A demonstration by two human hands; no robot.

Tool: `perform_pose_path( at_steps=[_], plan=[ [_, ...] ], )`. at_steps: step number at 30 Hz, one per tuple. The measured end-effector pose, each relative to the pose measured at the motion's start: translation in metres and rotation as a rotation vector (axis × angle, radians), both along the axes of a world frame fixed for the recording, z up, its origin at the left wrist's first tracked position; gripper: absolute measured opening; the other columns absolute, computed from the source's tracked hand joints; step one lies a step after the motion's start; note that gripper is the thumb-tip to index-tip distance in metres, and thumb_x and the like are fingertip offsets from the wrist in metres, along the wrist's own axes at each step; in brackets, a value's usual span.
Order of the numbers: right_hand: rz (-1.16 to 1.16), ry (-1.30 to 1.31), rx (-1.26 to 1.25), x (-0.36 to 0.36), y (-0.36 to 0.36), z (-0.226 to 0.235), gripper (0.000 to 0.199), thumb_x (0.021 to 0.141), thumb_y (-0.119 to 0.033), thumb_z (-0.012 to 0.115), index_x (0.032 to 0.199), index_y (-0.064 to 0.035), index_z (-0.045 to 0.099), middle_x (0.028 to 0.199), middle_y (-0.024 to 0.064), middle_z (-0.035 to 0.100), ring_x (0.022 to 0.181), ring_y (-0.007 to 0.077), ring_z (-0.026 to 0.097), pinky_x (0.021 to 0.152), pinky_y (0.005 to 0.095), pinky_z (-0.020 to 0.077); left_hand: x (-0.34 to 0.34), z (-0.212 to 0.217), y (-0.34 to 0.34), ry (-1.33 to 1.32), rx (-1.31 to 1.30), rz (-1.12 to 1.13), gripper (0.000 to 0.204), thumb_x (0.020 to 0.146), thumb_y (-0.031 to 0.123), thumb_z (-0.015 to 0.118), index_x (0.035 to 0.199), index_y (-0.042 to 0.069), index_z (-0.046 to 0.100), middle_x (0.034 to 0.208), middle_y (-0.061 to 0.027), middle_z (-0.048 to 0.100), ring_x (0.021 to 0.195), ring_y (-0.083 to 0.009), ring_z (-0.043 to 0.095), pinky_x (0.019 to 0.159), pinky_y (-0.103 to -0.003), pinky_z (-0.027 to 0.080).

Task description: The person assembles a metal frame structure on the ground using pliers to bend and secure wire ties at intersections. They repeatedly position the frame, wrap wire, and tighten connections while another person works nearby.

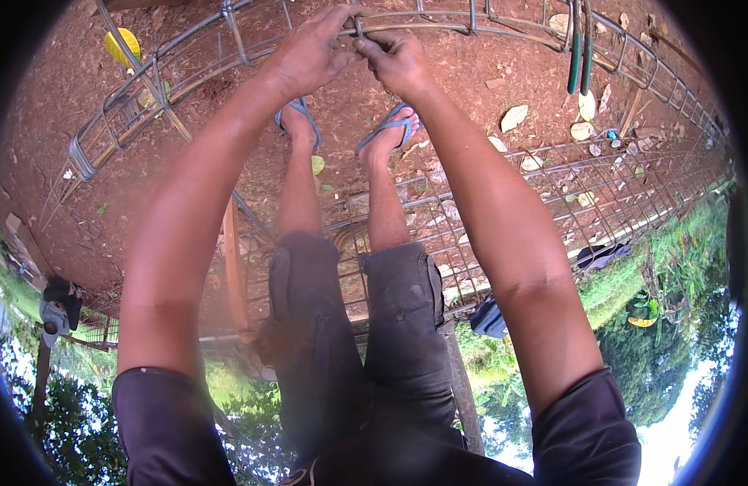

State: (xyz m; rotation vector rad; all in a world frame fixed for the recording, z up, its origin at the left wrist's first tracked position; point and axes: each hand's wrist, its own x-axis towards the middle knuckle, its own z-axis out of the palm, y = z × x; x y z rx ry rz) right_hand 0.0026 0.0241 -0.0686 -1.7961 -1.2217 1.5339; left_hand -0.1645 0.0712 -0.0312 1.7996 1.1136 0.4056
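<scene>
Dark sleeves [589, 429] and dark cut-off trousers [402, 324] frame the near part of the view, with both bare forearms stretching forward between them. Below, the feet wear blue sandals [390, 125] and stand on reddish-brown ground [471, 105] scattered with dry leaves.

Ahead of the feet, a long steel cage [472, 20] of thin bars and hoops crosses the top of the view, bent into an arc by the lens. The left hand [313, 53] has its grip closed on it, fingers curled at a hoop. The right hand [400, 66] is just beside, thumb and fingers closed at the same joint — whether a tie wire is pinched there too is too small to tell.

To the right, a tool with green handles [576, 65] hangs at the cage, handles downward. A yellow leaf [123, 47] lies beyond the cage on the left.

Around and behind the legs spreads rusty mesh [625, 178] — farther off are a person [56, 312] at the left and dense greenery [653, 348].
</scene>
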Motion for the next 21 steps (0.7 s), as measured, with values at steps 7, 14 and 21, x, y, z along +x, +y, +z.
perform_pose_path(
  at_steps=[7,14,21],
  plan=[
    [0.057,-0.037,-0.096,0.002,0.005,0.011,0.016,0.088,-0.014,0.063,0.095,-0.0010,0.069,0.070,0.0003,0.061,0.057,0.0070,0.051,0.050,0.0246,0.0418,0.012,-0.012,-0.006,0.524,0.029,0.000,0.081,0.079,0.005,0.055,0.148,0.017,0.014,0.092,-0.0257,0.064,0.081,-0.0421,0.062,0.070,-0.052,0.051],
    [0.089,-0.094,-0.155,0.008,0.004,0.007,0.031,0.082,-0.019,0.065,0.109,-0.0051,0.066,0.089,0.0114,0.067,0.076,0.0176,0.061,0.071,0.0310,0.0479,0.030,0.023,-0.002,0.591,-0.187,0.161,0.078,0.078,0.002,0.054,0.146,0.019,0.020,0.090,-0.0296,0.061,0.082,-0.0428,0.061,0.071,-0.052,0.049],
    [0.075,-0.071,-0.040,0.001,0.001,0.008,0.025,0.083,-0.017,0.066,0.103,-0.0023,0.068,0.072,0.0005,0.063,0.060,0.0082,0.053,0.056,0.0253,0.0446,0.015,-0.029,-0.010,-0.030,-0.213,0.517,0.072,0.077,-0.002,0.053,0.142,0.010,0.026,0.094,-0.0188,0.064,0.094,-0.0281,0.062,0.081,-0.040,0.049]
  ],
)
